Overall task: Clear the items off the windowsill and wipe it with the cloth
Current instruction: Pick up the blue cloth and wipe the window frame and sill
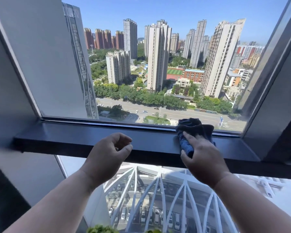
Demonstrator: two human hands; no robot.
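A dark grey windowsill (71, 137) runs across the middle of the view, below a big pane. My right hand (202, 158) presses a crumpled dark blue cloth (193, 130) onto the sill's right part, fingers over the cloth, which bunches up against the glass. My left hand (109, 153) hovers in front of the sill's middle, fingers loosely curled and apart, holding nothing. No loose items lie on the visible sill.
Slanted grey frame posts rise at the left (15, 73) and right (275, 64) ends of the sill. A lower glass pane (158, 199) sits under the sill. Green leaves (101, 229) peek in at the bottom edge.
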